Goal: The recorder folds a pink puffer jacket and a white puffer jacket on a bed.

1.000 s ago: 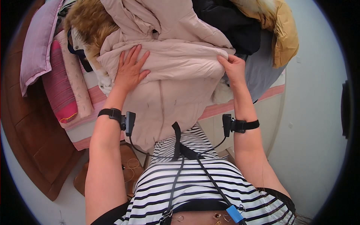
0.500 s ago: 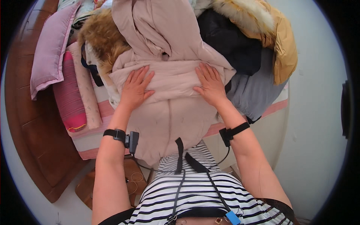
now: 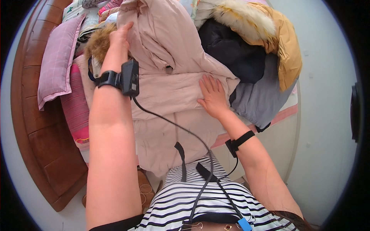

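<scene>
A pale pink padded coat [image 3: 169, 92] lies over the bed edge in front of me, a folded band running across its middle and its lower part hanging toward my body. At the far left, my left hand [image 3: 121, 35] is closed on the edge of the coat's upper part, its fingers partly hidden. My right hand [image 3: 212, 96] rests open on the right end of the folded band, palm down with the fingers spread. Brown fur trim [image 3: 101, 42] lies beside my left wrist.
Right of the coat are a black garment [image 3: 235, 52], a grey garment [image 3: 256, 94] and a mustard jacket [image 3: 289, 50] with pale fur [image 3: 246, 19]. On the left stand a lilac pillow [image 3: 61, 61], a pink striped cushion [image 3: 76, 109] and a brown headboard [image 3: 34, 115]. A cable [image 3: 173, 122] crosses from my left wrist.
My left hand has left the folded band and reached forward and left to the coat's upper edge. My right hand stays flat on the band.
</scene>
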Demonstrator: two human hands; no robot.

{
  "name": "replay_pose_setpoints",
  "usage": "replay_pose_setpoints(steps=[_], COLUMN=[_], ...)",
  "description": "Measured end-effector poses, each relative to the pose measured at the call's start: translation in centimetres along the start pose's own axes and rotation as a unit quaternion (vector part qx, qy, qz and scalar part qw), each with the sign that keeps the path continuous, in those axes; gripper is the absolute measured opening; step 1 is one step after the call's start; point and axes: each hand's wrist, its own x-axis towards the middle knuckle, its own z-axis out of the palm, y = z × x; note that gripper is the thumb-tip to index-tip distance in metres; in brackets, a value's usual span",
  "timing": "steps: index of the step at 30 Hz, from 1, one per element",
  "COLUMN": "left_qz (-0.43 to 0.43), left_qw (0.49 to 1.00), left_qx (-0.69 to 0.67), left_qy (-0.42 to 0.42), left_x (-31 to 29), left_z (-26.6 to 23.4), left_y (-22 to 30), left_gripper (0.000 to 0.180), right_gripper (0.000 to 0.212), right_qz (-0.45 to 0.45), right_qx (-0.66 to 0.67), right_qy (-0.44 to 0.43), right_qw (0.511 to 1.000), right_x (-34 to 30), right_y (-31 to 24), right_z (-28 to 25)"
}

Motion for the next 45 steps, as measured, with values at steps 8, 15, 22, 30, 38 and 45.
replay_pose_setpoints(steps=[8,15,22,30,38,45], left_qz=[0.149,0.354,0.360,0.437,0.458,0.465], left_qw=[0.911,0.597,0.709,0.550,0.538,0.533], left_qx=[0.111,0.566,0.525,0.639,0.645,0.646], left_qy=[-0.369,-0.445,-0.302,-0.313,-0.291,-0.287], left_x=[-13.9,-26.1,-29.6,-23.1,-17.3,-16.0], left_z=[-5.1,-17.3,-16.3,-11.4,-9.5,-9.2], left_y=[1.6,-7.4,-10.1,-12.4,-16.4,-17.8], left_gripper=[0.029,0.028,0.031,0.081,0.093,0.095], right_gripper=[0.064,0.027,0.039,0.067,0.078,0.079], right_qz=[0.003,0.109,-0.016,-0.166,-0.134,-0.133], right_qx=[0.069,0.460,0.214,0.085,-0.024,-0.053], right_qy=[0.033,0.117,0.244,-0.043,-0.035,-0.055], right_qw=[0.997,0.874,0.946,0.981,0.990,0.988], right_x=[-1.1,-3.3,-5.2,-3.6,0.4,1.5], right_y=[1.5,2.5,-5.4,-7.5,-3.7,-3.0], right_z=[0.3,-2.5,-7.2,0.2,5.6,7.6])
